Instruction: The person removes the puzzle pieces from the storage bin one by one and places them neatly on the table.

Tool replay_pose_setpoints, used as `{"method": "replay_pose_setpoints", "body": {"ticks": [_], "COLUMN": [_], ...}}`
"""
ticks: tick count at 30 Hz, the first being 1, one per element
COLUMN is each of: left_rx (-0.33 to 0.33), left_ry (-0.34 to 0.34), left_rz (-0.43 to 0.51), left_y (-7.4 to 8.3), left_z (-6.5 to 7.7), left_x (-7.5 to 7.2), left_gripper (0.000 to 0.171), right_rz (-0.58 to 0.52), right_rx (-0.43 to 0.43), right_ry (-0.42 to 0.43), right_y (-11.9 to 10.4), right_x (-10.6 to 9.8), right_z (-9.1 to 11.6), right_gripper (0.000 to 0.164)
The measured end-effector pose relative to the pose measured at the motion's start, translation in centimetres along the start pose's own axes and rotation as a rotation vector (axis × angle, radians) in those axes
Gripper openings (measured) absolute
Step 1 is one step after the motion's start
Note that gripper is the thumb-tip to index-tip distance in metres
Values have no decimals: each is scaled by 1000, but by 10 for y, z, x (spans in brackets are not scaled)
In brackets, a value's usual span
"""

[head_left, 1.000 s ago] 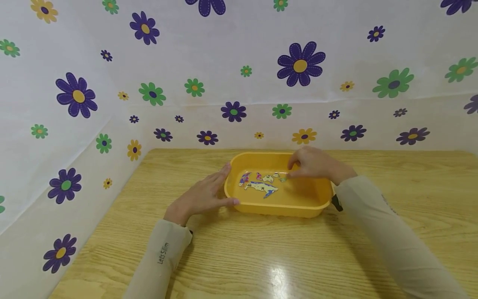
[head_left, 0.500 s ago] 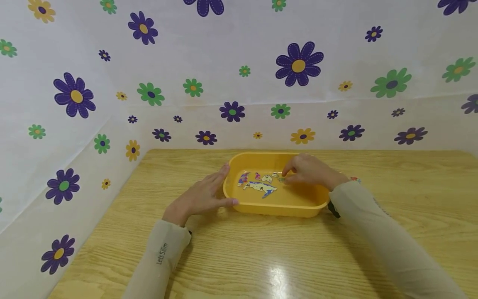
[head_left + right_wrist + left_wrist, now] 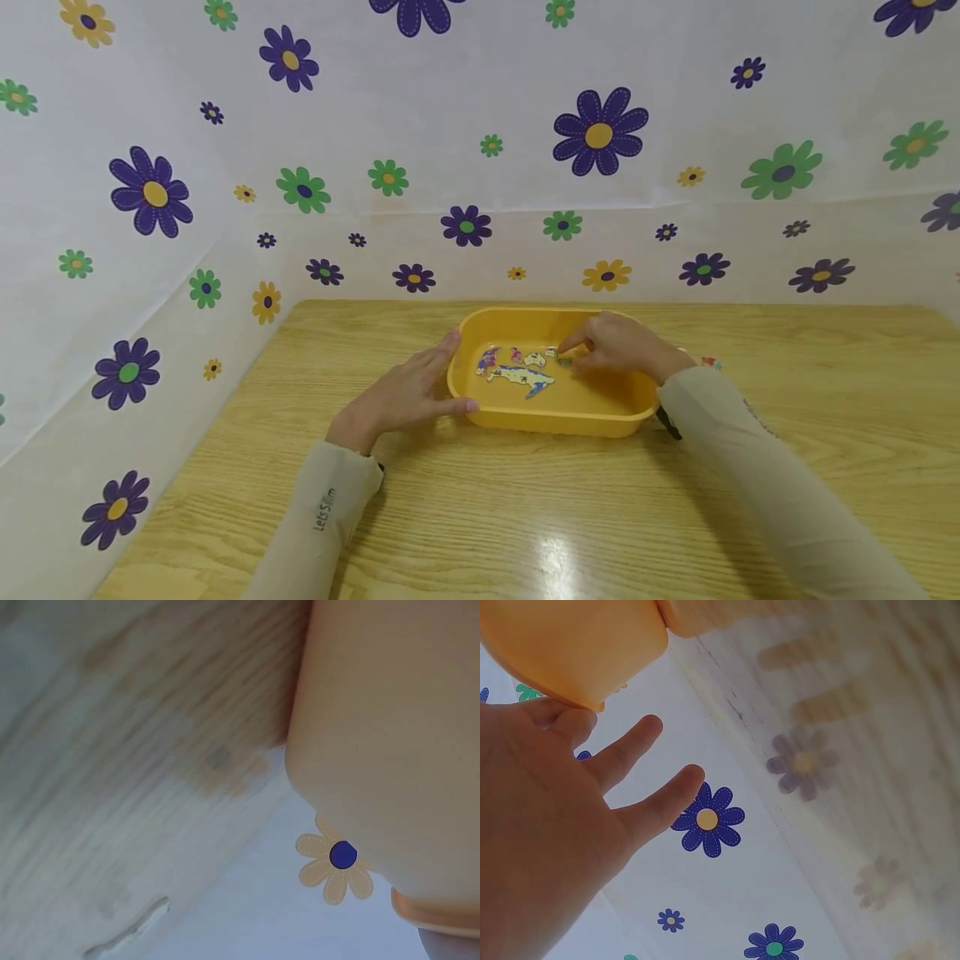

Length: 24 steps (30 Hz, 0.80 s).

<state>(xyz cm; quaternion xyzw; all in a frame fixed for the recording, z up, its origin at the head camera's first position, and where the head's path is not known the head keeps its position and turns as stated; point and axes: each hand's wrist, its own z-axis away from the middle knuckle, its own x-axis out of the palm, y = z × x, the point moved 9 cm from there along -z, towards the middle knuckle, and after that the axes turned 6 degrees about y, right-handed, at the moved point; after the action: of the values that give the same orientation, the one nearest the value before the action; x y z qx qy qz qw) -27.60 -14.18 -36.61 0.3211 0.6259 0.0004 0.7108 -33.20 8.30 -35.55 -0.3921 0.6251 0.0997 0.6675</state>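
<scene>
Inside a yellow plastic tub [image 3: 558, 425] lie several flat cut-out pieces like stickers: a long cream-and-blue one [image 3: 517, 376], a purple-and-pink one [image 3: 489, 360], a pink one [image 3: 516, 356] and a pale one [image 3: 535, 359]. My right hand [image 3: 621, 342] reaches into the tub, index finger extended to a small pale piece [image 3: 551, 352]. A greenish piece [image 3: 564, 362] lies beneath that hand, between index finger and thumb. My left hand [image 3: 401, 390] spans the tub's left end, thumb at the front rim. In the left wrist view, its outer fingers spread away from the tub.
The tub stands on a wood-patterned table [image 3: 480, 508] near its back edge. Behind and to the left hangs a white flower-print cloth [image 3: 420, 100]. A small red-and-blue piece [image 3: 712, 362] lies on the table right of the tub, just beyond the right sleeve [image 3: 720, 408].
My right hand has moved left and slightly lower inside the tub, and its index finger has extended toward the small pale piece. The red-and-blue piece has come into sight. My left hand stays put.
</scene>
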Motion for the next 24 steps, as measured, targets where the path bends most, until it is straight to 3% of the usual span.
{"method": "replay_pose_setpoints", "body": {"ticks": [13, 24], "left_rx": [-1, -5], "left_ry": [-3, -6], "left_rz": [15, 22], "left_y": [0, 2], "left_z": [0, 0], "left_x": [1, 0], "left_gripper": [108, 108], "right_rz": [118, 133], "right_rx": [40, -35], "right_ry": [-50, -26], "right_y": [3, 0], "right_x": [6, 6], "right_z": [-1, -1], "right_gripper": [19, 7]}}
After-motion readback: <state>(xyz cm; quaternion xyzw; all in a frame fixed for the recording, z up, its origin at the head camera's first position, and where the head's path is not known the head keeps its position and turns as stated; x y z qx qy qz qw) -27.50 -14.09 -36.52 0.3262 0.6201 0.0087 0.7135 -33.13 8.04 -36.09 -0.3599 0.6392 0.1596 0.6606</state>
